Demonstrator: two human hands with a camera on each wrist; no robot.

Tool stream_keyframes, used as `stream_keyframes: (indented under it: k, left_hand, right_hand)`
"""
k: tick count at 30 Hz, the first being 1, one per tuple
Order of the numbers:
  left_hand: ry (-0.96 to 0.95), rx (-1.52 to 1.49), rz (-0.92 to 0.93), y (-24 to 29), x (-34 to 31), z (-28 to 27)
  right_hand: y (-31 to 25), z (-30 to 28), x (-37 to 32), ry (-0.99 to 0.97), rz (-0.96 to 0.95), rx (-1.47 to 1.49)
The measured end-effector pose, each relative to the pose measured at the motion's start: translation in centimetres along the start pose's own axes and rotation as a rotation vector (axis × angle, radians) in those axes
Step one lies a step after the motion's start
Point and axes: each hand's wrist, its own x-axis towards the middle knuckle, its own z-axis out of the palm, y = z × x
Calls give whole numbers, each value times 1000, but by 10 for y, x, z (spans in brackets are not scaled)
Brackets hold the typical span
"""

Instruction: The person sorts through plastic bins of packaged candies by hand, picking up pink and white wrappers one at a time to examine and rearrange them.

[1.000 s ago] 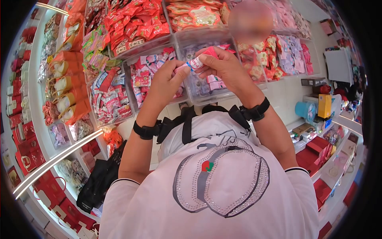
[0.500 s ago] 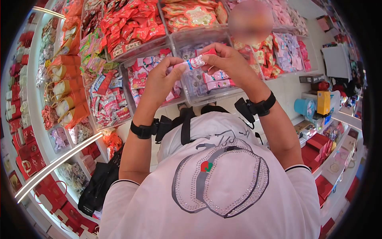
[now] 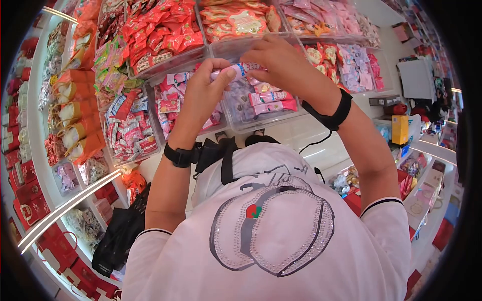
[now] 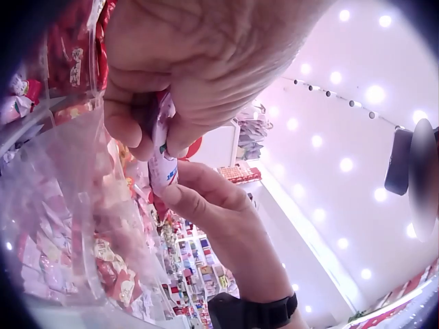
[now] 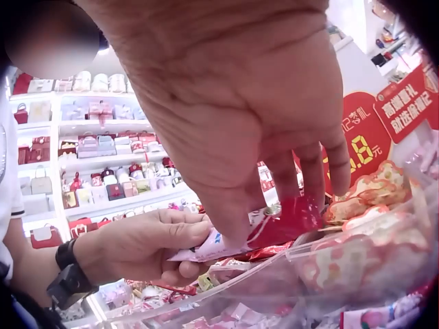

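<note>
Over the clear plastic bins, my left hand (image 3: 207, 89) pinches one end of a small candy packet (image 3: 240, 69) between thumb and fingers. The wrapper is white and pink with blue print and, in the right wrist view, a red end. At the packet's other end is my right hand (image 3: 283, 62), its thumb and fingers gripping it. Close up in the left wrist view, the packet (image 4: 163, 168) spans the two hands. Just beneath, similar pink packets (image 3: 271, 102) lie in the bin with purple wrapped pieces (image 3: 240, 103).
More bins surround this one: red packets (image 3: 165, 25) behind, pink ones (image 3: 168, 105) to its left. Orange gift bags (image 3: 75, 115) line the left shelf. A red price sign (image 5: 357, 137) rises behind the bins. A black bag (image 3: 120, 233) hangs low at the left.
My right hand has shifted up and turned over the packet, so its back now covers the packet's right end. The left hand has stayed on the packet.
</note>
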Motion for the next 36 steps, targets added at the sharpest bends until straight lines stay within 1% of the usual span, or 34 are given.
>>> stream_keyframes:
  k: [2,4,5,8,11,14,17,23,26,29,32,36]
  left_hand:
    - [20,-77,37,-1,6,1]
    - [55,-166,58,-3,10,-6]
    - [74,-125,87,-9,13,-12]
    - [117,-153,59,-19,8,-32]
    - [125,-117,-3,-30,-7,-42]
    - [133,-98,-63,-42,-20,-47]
    - [140,-98,-100,-53,-31,-54]
    - [177,-105,-134,-69,-45,-62]
    - [167,-96,-164,-76,-48,-64]
    - [141,-62,-208,-86,-48,-65]
    - [123,-50,-252,-100,-48,-66]
    - [108,-23,-268,-119,-37,-69]
  right_hand:
    - [7,-7,10,-141,44,22]
    - [11,-16,16,-216,112,57]
    - [15,-18,20,-253,145,74]
    - [41,-7,20,-155,109,-76]
    - [58,15,21,-192,155,-165]
    - [65,43,22,-285,185,-290]
    - [71,71,21,-364,152,-453]
    - [66,87,17,-314,25,-629]
    - [67,97,14,-318,63,-596]
    - [78,112,10,-273,15,-618]
    - [75,107,14,-452,74,-571]
    - [88,110,5,-430,138,-410]
